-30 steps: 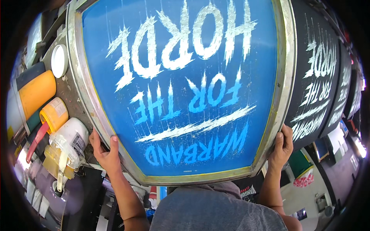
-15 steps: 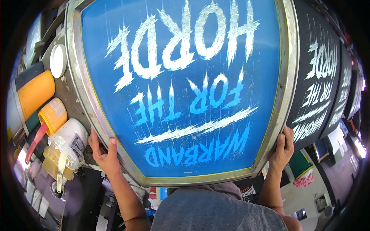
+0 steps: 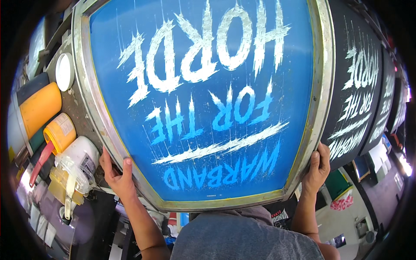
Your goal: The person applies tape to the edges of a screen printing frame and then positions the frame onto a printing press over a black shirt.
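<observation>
A large screen in a metal frame point(image 3: 216, 204) fills the middle of the view, its blue surface point(image 3: 116, 86) carrying upside-down white and light blue jagged lettering. My left hand point(image 3: 118, 178) is closed on the frame's lower left side, thumb lying over the rail. My right hand point(image 3: 317, 168) grips the lower right side, fingers bent round the rail.
Orange tubs point(image 3: 40, 109), a white tub point(image 3: 86, 151), a red-handled tool point(image 3: 40, 160) and a white lid point(image 3: 64, 72) sit on the stained surface at left. Black printed panels point(image 3: 352, 30) stand at right. A grey garment point(image 3: 234, 240) shows below the frame.
The frame and both my hands have shifted slightly downward, the left side a little more than the right. My grip looks the same.
</observation>
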Action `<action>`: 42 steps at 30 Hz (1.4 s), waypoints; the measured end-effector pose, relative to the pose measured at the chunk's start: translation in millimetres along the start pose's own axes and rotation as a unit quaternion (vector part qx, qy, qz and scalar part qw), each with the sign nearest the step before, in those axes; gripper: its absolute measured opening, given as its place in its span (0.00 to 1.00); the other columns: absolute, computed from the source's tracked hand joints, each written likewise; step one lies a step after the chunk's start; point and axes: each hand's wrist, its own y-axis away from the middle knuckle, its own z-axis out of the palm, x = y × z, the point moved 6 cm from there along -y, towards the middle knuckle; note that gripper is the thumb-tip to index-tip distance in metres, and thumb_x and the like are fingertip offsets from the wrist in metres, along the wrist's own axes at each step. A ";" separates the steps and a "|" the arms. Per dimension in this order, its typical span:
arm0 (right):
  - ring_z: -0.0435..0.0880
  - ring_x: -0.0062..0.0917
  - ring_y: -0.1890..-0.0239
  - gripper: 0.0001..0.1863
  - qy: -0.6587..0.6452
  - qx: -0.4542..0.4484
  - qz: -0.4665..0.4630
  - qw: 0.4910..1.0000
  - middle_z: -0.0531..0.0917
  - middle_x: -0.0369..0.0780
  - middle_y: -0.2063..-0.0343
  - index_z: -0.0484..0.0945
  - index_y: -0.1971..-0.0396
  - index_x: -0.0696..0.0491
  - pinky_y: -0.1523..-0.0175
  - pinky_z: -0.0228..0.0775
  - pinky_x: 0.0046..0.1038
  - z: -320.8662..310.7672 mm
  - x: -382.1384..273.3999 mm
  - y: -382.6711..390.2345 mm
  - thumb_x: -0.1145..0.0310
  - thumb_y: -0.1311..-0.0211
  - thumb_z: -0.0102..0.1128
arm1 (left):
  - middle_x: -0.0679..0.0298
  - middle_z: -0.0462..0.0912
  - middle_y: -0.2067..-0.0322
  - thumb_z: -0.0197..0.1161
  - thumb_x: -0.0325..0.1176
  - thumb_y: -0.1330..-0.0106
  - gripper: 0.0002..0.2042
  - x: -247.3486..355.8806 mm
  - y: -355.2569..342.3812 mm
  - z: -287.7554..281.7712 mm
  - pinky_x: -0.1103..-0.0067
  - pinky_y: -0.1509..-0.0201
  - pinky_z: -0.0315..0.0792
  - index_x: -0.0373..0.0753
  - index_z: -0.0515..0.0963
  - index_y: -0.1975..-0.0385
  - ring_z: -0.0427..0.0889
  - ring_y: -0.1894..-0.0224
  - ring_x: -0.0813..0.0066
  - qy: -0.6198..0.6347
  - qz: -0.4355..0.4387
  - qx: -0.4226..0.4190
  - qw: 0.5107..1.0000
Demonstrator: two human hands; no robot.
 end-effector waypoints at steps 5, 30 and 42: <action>0.76 0.26 0.49 0.16 -0.019 0.001 0.013 1.000 0.81 0.42 0.53 0.81 0.48 0.62 0.40 0.63 0.28 -1.6 1.6 0.2 0.67 0.29 0.59 | 0.63 0.73 0.45 0.71 0.31 0.38 0.34 -0.9 0.9 0.0 0.76 0.35 0.64 0.30 0.67 0.32 0.73 0.42 0.71 0.004 0.001 0.000 1.000; 0.76 0.23 0.51 0.17 0.006 0.009 0.012 1.000 0.79 0.38 0.56 0.79 0.50 0.62 0.41 0.63 0.25 2.4 -1.8 0.4 0.63 0.25 0.55 | 0.62 0.72 0.45 0.71 0.28 0.40 0.34 -1.6 -0.2 0.9 0.77 0.36 0.65 0.28 0.67 0.33 0.73 0.43 0.71 0.000 -0.013 0.010 1.000; 0.77 0.26 0.49 0.19 -0.013 0.004 0.010 1.000 0.81 0.42 0.53 0.79 0.45 0.63 0.40 0.65 0.27 2.3 -0.8 -3.4 0.65 0.28 0.58 | 0.51 0.70 0.34 0.72 0.30 0.39 0.36 -8.7 0.3 -1.6 0.71 0.30 0.62 0.28 0.65 0.32 0.70 0.34 0.64 0.049 -0.036 0.012 0.998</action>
